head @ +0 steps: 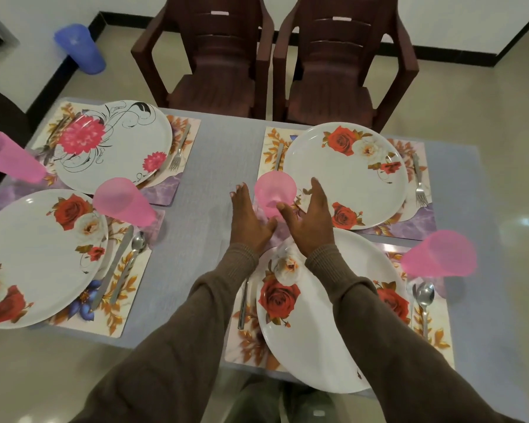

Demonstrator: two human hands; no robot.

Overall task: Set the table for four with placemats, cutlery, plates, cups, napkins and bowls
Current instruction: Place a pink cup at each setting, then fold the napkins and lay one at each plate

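The near-left plate point(34, 257) runs off the picture's left edge. The far-left pink cup point(9, 158) is cropped there too. Both hands point(251, 218) cover the middle cup's point(275, 190) base, so contact is unclear.

Home dining room: laid table point(220, 154), plastic chairs point(214, 56), tiled floor point(483, 96).

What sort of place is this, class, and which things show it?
Probably a home dining area: a table laid with floral plates on placemats, two plastic chairs drawn up, a tiled floor.
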